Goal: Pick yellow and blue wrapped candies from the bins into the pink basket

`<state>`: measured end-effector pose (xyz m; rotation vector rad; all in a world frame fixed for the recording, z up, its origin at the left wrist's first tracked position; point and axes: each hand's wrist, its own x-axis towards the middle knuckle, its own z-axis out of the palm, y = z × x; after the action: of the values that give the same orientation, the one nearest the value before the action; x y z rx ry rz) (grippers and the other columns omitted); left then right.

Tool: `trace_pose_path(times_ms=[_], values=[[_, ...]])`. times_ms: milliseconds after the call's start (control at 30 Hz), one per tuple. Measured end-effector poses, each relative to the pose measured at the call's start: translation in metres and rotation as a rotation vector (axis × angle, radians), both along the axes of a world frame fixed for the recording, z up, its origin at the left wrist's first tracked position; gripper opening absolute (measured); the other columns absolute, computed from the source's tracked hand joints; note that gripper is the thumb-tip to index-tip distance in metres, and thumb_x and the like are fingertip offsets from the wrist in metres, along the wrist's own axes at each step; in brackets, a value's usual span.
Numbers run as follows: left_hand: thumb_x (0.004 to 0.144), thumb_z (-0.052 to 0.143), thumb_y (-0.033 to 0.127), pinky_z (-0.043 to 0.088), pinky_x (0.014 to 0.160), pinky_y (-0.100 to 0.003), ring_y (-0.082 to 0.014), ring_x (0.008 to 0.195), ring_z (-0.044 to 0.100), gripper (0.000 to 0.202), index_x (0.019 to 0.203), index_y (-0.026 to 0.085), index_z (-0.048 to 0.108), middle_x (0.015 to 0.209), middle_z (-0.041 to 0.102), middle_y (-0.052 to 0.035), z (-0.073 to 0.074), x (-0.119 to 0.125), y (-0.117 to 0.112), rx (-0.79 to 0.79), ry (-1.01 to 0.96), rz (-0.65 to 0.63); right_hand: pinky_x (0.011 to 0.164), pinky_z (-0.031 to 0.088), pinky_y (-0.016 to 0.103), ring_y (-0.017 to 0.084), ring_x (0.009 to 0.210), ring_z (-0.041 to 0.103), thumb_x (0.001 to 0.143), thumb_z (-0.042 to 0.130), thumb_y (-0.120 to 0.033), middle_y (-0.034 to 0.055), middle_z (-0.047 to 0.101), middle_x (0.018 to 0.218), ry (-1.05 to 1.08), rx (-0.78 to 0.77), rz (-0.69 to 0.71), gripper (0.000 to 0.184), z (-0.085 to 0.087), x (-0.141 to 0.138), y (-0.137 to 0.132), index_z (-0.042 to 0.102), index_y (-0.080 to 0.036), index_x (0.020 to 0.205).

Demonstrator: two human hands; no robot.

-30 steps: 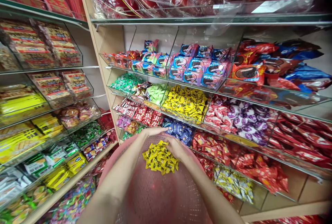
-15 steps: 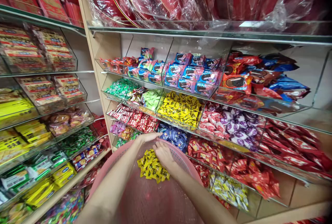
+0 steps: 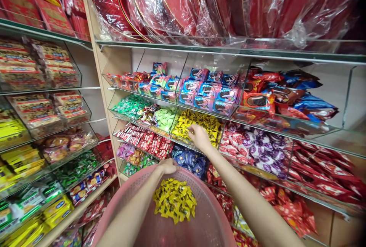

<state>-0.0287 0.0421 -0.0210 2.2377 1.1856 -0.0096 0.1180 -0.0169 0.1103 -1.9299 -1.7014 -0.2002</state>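
My left hand (image 3: 168,166) grips the far rim of a large pink plastic basket (image 3: 130,186) with small holes in its wall. A pile of yellow-wrapped candies (image 3: 175,201) lies inside on the basket's far side. My right hand (image 3: 199,137) is over the front edge of a shelf bin heaped with matching yellow candies (image 3: 210,123). Its fingers are loosely bent and look apart, with no candy visible in them. Just below, behind the basket rim, sits a bin of dark blue wrapped sweets (image 3: 190,161).
Clear-fronted shelf bins hold green sweets (image 3: 130,105), red packets (image 3: 154,144), purple-and-white sweets (image 3: 260,146) and cookie packs (image 3: 206,90). Red plastic-wrapped items (image 3: 183,3) fill the top shelf. A wooden upright (image 3: 98,60) separates the side shelves at left.
My right hand has left the candy pile in the basket and moved up and right to the yellow candy bin. The basket pile looks spread wider. My left hand stays on the rim.
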Motion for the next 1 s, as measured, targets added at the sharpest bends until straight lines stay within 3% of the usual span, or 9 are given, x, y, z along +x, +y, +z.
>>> trace_pose_path(times_ms=[167,267,567,733,800,867,1000], values=[[0.062,0.055,0.057,0.036,0.058,-0.022,-0.0170,0.070,0.057,0.038,0.074,0.022,0.066,0.071,0.064,-0.0010,-0.002,-0.001,-0.001,0.032,0.005,0.014,0.067,0.038,0.027,0.021,0.087,0.057,0.074,0.056,-0.039,0.0109,0.061,0.096,0.016,-0.126,-0.253,0.031,-0.002,0.004,0.021,0.059,-0.017,0.095],[0.061,0.056,0.056,0.037,0.060,-0.022,-0.0171,0.072,0.058,0.038,0.074,0.022,0.067,0.073,0.065,-0.0009,-0.002,0.000,-0.001,0.022,-0.005,0.023,0.067,0.039,0.029,0.023,0.091,0.056,0.072,0.057,-0.046,0.0139,0.059,0.101,-0.019,-0.148,-0.316,0.041,-0.003,0.001,0.025,0.059,-0.015,0.099],[0.062,0.053,0.059,0.037,0.059,-0.022,-0.0168,0.071,0.058,0.041,0.076,0.023,0.068,0.073,0.065,-0.0001,-0.003,-0.002,0.002,0.008,-0.014,0.010,0.064,0.037,0.027,0.020,0.084,0.056,0.076,0.052,-0.031,0.0110,0.060,0.094,-0.033,-0.039,-0.276,0.024,-0.011,0.004,0.027,0.063,-0.017,0.091],[0.062,0.056,0.056,0.038,0.063,-0.022,-0.0166,0.075,0.058,0.037,0.077,0.025,0.068,0.076,0.066,0.0010,-0.006,-0.004,0.009,-0.032,-0.057,0.020,0.060,0.035,0.023,0.013,0.064,0.051,0.077,0.050,-0.039,0.0032,0.058,0.069,0.253,0.247,-0.103,0.026,-0.012,-0.003,-0.010,0.062,-0.017,0.072],[0.064,0.057,0.050,0.039,0.065,-0.021,-0.0152,0.076,0.057,0.031,0.080,0.026,0.067,0.078,0.065,0.0026,-0.010,-0.005,0.014,-0.079,-0.104,-0.015,0.053,0.034,0.022,0.011,0.053,0.047,0.076,0.049,-0.046,-0.0007,0.053,0.057,0.518,0.273,0.025,0.033,-0.027,-0.014,-0.031,0.059,-0.017,0.065],[0.066,0.057,0.039,0.039,0.064,-0.020,-0.0132,0.074,0.056,0.024,0.083,0.024,0.065,0.079,0.064,0.0034,-0.014,-0.005,0.019,-0.124,-0.166,-0.054,0.047,0.032,0.021,0.009,0.046,0.042,0.074,0.051,-0.051,-0.0026,0.051,0.051,0.848,0.172,0.118,0.037,-0.053,-0.027,-0.048,0.058,-0.017,0.062],[0.065,0.051,0.020,0.039,0.060,-0.019,-0.0107,0.068,0.052,0.024,0.088,0.018,0.058,0.079,0.060,0.0021,-0.018,-0.006,0.026,-0.171,-0.281,-0.063,0.041,0.031,0.019,0.006,0.043,0.043,0.065,0.062,-0.048,-0.0006,0.058,0.059,1.358,-0.035,0.077,0.032,-0.116,-0.044,-0.060,0.059,-0.016,0.064]])
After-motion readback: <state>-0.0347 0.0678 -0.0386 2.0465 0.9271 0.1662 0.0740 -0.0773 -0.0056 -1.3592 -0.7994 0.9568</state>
